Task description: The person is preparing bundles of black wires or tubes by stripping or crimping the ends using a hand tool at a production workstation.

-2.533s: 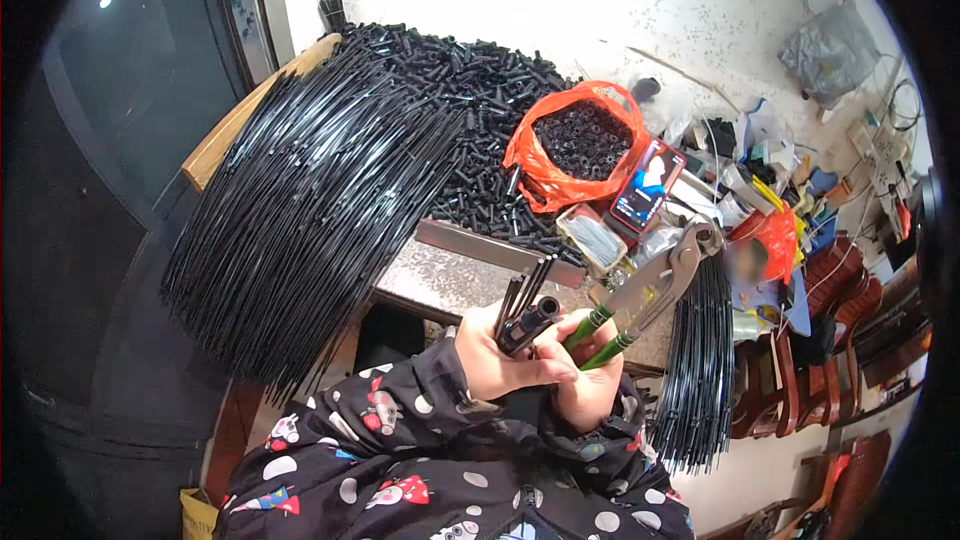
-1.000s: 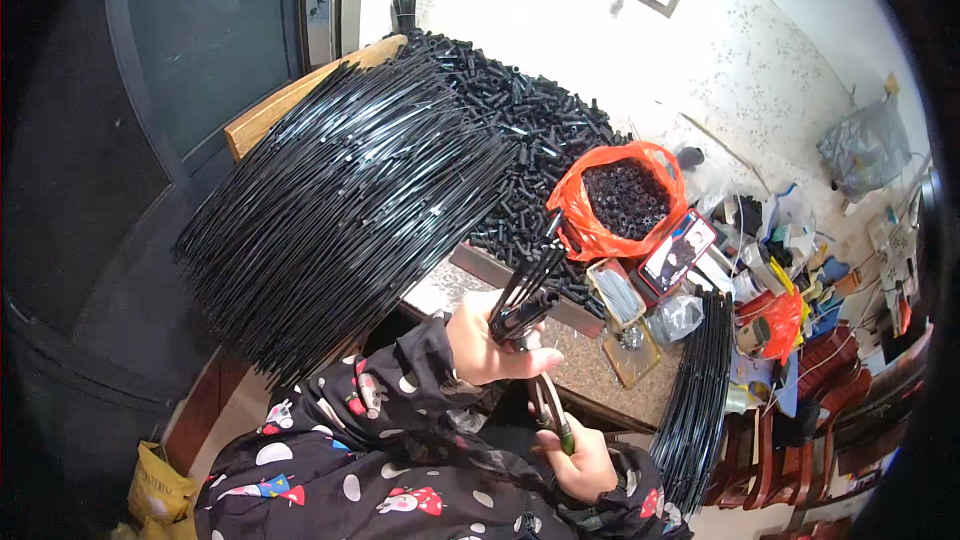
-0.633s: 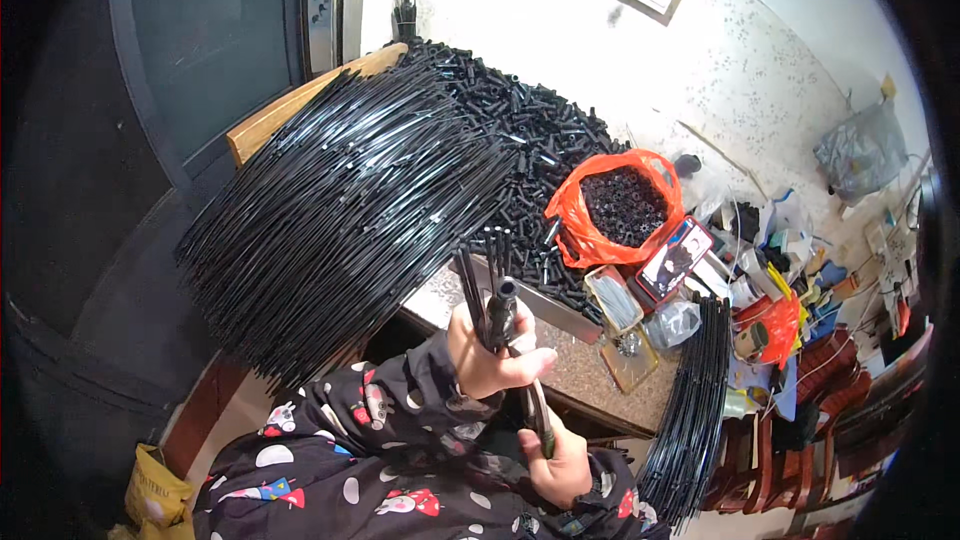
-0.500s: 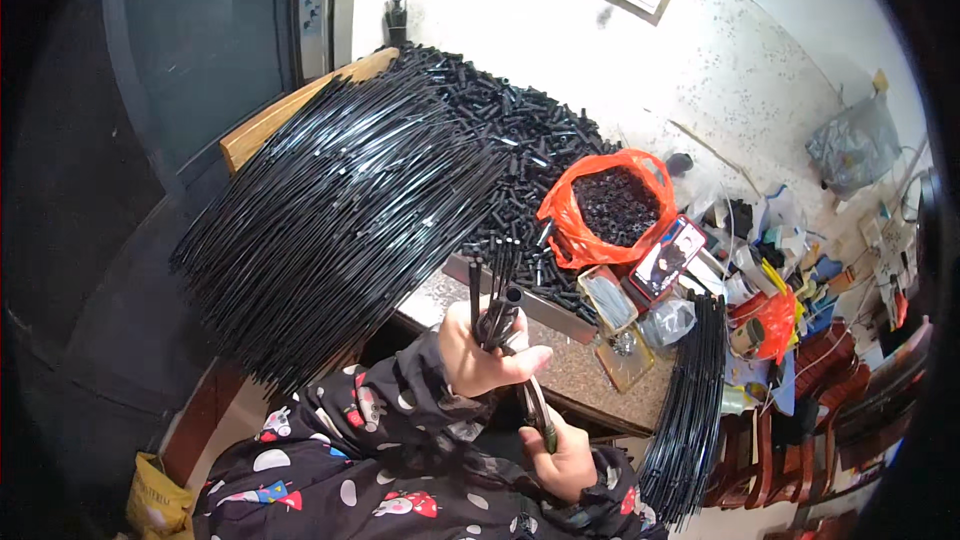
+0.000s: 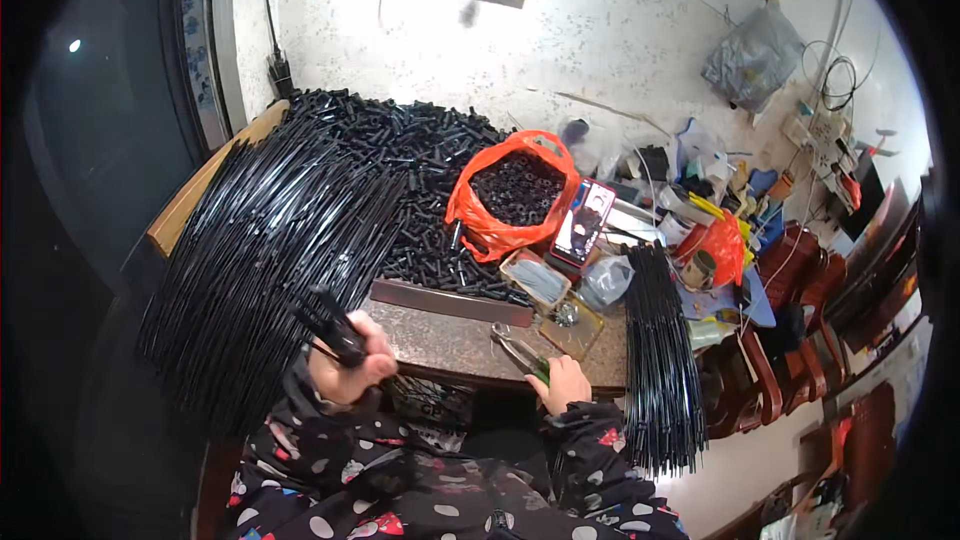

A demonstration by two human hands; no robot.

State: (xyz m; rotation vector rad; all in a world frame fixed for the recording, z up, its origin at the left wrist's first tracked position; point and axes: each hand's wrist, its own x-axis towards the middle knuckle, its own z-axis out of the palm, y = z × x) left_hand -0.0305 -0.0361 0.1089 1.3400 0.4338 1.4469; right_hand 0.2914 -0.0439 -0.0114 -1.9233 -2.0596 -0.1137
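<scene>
My left hand (image 5: 350, 365) is closed around a small bunch of black rods (image 5: 330, 320), blurred by motion, in front of a wide spread of long black rods (image 5: 265, 250). At the table's front edge, my right hand (image 5: 563, 387) grips green-handled pliers (image 5: 517, 348). The metal jaws point away to the left and lie on or just above the speckled tabletop (image 5: 440, 338). Behind both hands runs a flat brownish bar (image 5: 450, 302), holding back a heap of short black tubes (image 5: 400, 135).
An orange-red plastic bag (image 5: 487, 241) full of small black parts sits on the heap. Beside it are a lit phone (image 5: 586, 220), a clear box (image 5: 535, 278) and a plastic bag (image 5: 606, 282). Another rod bundle (image 5: 662, 370) hangs over the right edge. Clutter covers the far right.
My hands have moved apart: the left leftward with the bunch, the right forward to the table edge with the pliers. The view has shifted, showing more of the right side.
</scene>
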